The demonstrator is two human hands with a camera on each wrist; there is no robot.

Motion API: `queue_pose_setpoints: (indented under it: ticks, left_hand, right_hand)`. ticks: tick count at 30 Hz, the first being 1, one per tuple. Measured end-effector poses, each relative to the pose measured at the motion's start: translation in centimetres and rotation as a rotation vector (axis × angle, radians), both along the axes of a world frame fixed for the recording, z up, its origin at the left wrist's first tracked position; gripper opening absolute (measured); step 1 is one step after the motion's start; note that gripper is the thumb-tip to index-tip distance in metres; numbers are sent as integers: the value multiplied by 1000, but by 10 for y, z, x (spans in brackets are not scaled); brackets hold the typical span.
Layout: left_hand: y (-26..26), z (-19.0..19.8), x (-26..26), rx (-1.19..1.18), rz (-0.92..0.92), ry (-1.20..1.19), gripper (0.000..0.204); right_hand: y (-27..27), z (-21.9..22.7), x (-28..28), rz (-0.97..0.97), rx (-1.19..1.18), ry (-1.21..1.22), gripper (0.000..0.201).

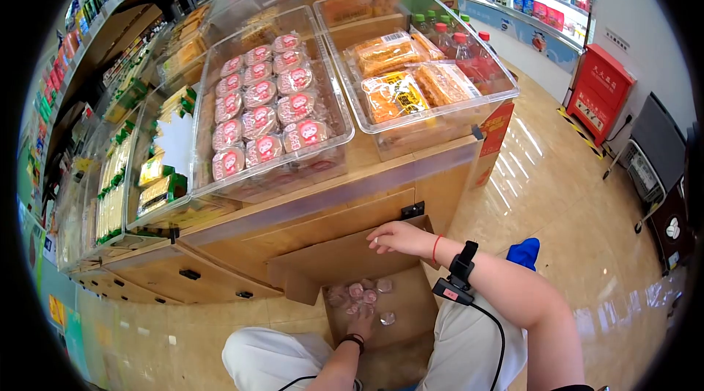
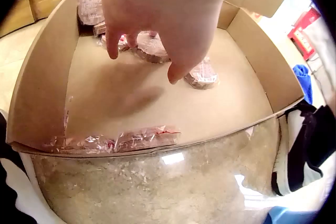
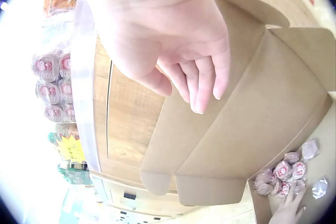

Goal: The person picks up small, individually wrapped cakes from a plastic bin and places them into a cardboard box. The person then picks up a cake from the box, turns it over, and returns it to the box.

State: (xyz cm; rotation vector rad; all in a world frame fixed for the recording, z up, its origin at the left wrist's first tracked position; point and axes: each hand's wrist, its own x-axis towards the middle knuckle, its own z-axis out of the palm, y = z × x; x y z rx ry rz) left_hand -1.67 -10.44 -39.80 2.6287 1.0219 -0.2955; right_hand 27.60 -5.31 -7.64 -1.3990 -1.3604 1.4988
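Observation:
An open cardboard box (image 1: 414,299) sits on the floor between the person's knees. Several round, clear-wrapped pastries (image 1: 357,291) are gathered at its far left, and a single wrapped pastry (image 1: 387,318) lies apart on the right. Reaching down into the box, the left hand (image 1: 361,323) has its fingers spread and pointing downward by the pastries; in the left wrist view its thumb overlaps the edge of one pastry (image 2: 202,76). Above the box's raised flap (image 3: 236,87), the right hand (image 3: 178,50) hangs in the air with relaxed fingers and holds nothing.
A wooden display counter (image 1: 242,237) stands just beyond the box. On it, one clear bin (image 1: 341,143) holds rows of similar round pastries, and another clear bin (image 1: 440,114) holds packaged bread. More packaged pastries (image 2: 142,139) lie along the box's near wall.

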Motion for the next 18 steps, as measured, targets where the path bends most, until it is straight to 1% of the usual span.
queue_pose_setpoints:
  ticks: [4,5,6,7,9,10,11,13,15,18]
  left_hand:
    - [11,-10,5,-76,146,-86,58]
    - [11,0,7,-98,176,-87,55]
    - [12,3,7,-120,207,-87,53]
    - [12,5,7,-139,207,-66,51]
    - [14,-6,3,-178,208,-22,49]
    - [15,-10,0,-193,205,7,54]
    - [14,-29,-7,-207,202,37,60]
    - [7,-31,-13,-242,228,111,69]
    - [-9,-8,-9,-280,289,197,75]
    - [-14,-5,-7,-323,222,306,71]
  right_hand:
    - [3,-1,-1,12,-3,3,39]
    - [2,0,-1,9,-3,3,39]
    - [2,1,-1,8,0,3,39]
    - [3,1,-1,9,4,4,38]
    - [3,2,-1,15,11,2,38]
    - [4,3,-1,20,16,-2,37]
    - [4,4,-1,25,21,-5,37]
    - [4,6,-3,25,4,-9,36]
    - [4,7,-4,29,1,-14,35]
    - [6,6,-6,37,13,-16,35]
